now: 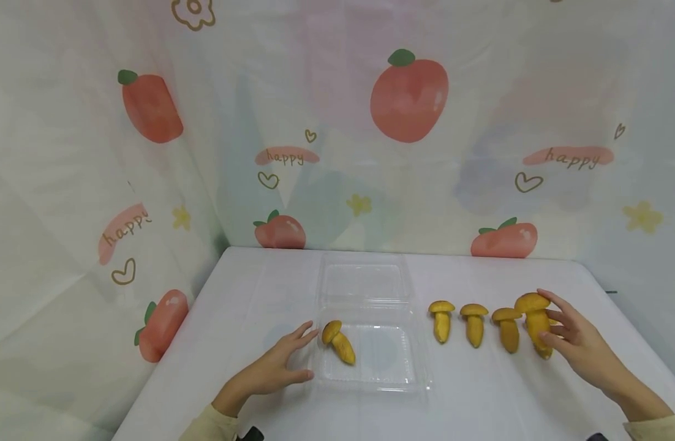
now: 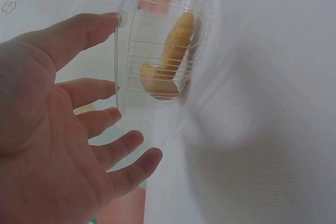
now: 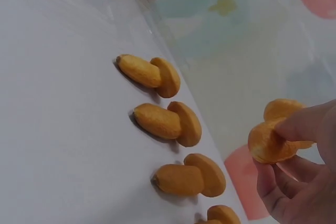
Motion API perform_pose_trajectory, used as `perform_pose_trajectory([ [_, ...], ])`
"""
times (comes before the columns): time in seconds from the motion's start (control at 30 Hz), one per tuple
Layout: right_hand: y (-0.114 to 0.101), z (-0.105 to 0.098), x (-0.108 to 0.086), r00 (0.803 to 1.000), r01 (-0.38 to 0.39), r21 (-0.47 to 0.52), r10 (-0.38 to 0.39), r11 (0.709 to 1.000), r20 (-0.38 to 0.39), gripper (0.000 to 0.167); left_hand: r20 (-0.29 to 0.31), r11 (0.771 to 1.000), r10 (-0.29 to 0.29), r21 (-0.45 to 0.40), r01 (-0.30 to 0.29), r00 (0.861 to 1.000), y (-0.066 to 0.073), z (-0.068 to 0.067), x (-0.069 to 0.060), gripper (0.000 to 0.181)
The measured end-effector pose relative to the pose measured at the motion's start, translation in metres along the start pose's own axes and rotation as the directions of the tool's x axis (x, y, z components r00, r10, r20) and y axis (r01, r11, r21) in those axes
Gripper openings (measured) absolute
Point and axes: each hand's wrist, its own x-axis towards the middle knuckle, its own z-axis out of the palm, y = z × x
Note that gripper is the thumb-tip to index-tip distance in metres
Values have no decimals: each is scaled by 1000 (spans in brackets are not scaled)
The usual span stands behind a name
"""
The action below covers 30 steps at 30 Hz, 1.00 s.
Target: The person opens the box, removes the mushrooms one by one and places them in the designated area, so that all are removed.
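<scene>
My right hand (image 1: 580, 343) pinches a yellow mushroom (image 3: 270, 142) between thumb and fingers, lifted off the table in the right wrist view. Just behind it, a further mushroom (image 3: 223, 214) shows only in part at the bottom of that view. My left hand (image 1: 274, 364) has its fingers spread, with fingertips at the left rim of a clear plastic clamshell box (image 1: 370, 387). Inside the box's near half lies one mushroom (image 1: 343, 348), tilted, its cap toward the left hand. The left wrist view shows this mushroom (image 2: 176, 45) through the ribbed wall.
Three mushrooms stand in a row right of the box: one (image 1: 441, 321) nearest it, a middle one (image 1: 474, 324) and another (image 1: 508, 334) beside the right hand. The box's lid (image 1: 365, 282) lies folded back. A printed curtain (image 1: 337, 196) backs the white table (image 1: 249, 294).
</scene>
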Motion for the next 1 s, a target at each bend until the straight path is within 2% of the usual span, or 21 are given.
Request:
perform_pose_trajectory([
  [0.43, 34, -15, -1, 995, -90, 10, 91, 996, -37, 83, 0, 1000, -12, -27, 12, 1000, 3, -1, -3, 76],
  [0.57, 45, -20, -3, 994, -77, 42, 80, 996, -68, 84, 7, 999, -24, -32, 24, 1000, 4, 1, -3, 75],
  [0.67, 52, -23, -4, 992, -83, 28, 85, 996, -91, 86, 6, 1000, -20, -23, 20, 1000, 4, 1, -2, 75],
  [0.8, 60, -24, -3, 987, -142, -18, 140, 990, -84, 84, -2, 1000, -15, -9, 15, 1000, 3, 0, 0, 75],
  [1.0, 79, -26, -4, 973, -218, -12, 216, 976, -74, 84, 0, 1000, -18, -10, 18, 1000, 2, -2, 0, 75],
])
